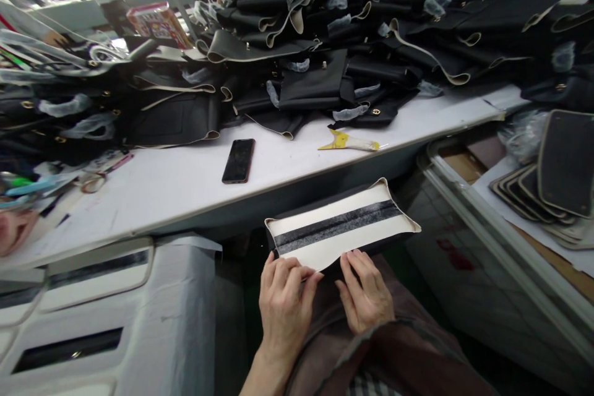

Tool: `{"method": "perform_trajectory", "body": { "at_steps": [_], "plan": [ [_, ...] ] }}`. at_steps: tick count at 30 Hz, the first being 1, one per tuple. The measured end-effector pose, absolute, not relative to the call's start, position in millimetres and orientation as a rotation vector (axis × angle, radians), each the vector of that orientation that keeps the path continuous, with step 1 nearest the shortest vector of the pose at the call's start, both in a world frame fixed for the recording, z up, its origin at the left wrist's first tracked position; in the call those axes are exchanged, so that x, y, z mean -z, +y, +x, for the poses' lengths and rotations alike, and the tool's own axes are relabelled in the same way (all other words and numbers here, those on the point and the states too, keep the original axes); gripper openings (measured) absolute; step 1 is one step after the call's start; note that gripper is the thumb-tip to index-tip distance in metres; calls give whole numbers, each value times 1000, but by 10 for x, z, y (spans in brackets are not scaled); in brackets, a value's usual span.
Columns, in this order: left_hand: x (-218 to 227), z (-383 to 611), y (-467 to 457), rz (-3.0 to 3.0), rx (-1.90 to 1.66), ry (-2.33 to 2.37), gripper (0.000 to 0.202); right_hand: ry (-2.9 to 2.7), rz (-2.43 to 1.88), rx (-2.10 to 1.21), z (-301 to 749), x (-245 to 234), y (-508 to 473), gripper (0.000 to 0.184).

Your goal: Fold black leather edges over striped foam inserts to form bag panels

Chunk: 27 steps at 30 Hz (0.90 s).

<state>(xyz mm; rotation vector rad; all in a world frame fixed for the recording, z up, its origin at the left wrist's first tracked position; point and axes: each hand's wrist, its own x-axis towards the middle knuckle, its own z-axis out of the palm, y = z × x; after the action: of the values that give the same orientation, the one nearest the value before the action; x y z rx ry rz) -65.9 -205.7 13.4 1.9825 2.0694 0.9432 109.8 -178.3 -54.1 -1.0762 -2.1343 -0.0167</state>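
Observation:
A bag piece [320, 253] lies tilted over my lap, its cream inner side up with a black strip along the middle and raised corners. My left hand [285, 297] pinches its near edge close to the left corner, thumb and fingers together. Along the same edge, further right, my right hand [364, 291] has its fingertips on the rim, with the thumb under or beside it. The piece's dark outer side shows at its far and right edges. What lies beneath it is hidden.
A white table [185, 182] holds a phone [238, 161], a yellow-handled tool [348, 140] and heaped black bags [315, 83]. Stacked dark panels [566, 161] stand on the right. More cream panels [97, 275] lie on a covered surface at left.

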Motion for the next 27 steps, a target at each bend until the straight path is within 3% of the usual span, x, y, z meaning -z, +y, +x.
{"method": "perform_trajectory", "body": {
  "at_steps": [7,17,23,27],
  "plan": [
    [-67,-830,-2096,2003,-890,1924,6,-2137,-1052,17,1007,463,-1806,63],
    [86,-881,-2161,1875,-1140,2035,6,-2187,-994,0,879,465,-1854,61],
    [188,-907,-2220,1575,-1307,2000,16,-2235,-921,-5,778,479,-1908,58],
    [452,-812,-2315,853,-1648,1784,40,-2295,-873,-13,704,492,-1927,54]
  ]
}}
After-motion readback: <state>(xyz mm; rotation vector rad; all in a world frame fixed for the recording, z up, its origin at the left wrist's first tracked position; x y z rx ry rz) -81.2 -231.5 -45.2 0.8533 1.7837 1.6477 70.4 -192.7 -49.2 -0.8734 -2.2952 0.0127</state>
